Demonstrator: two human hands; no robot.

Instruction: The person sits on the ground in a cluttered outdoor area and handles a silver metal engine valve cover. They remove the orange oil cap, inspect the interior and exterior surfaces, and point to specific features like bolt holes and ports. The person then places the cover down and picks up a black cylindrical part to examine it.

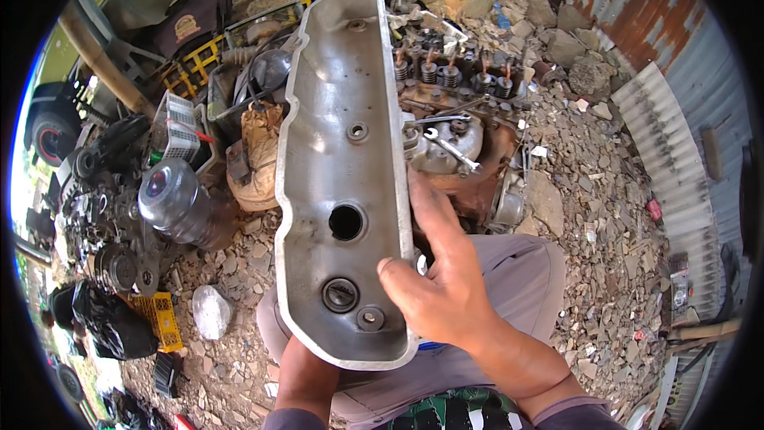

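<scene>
Nearest us, our right hand [442, 271] grips the right edge of the long grey metal valve cover [342, 167], thumb over its rim. Our left hand is hidden beneath the cover's near end, only the forearm [306, 382] showing, so we cannot tell its grip. The cover stands lengthwise before us, hollow side up. Beyond it, far right, the engine head [454, 80] carries two spanners [446, 139] on the stony ground [605, 215].

Bright daylight is seen throughout, strongest toward 9 o'clock, where the rim is blown out. Soft glare is spread across the valve cover [342, 111]. Straight edges are bent near the black circular border. Focus is kept sharp centrally, softened at the edges.
</scene>
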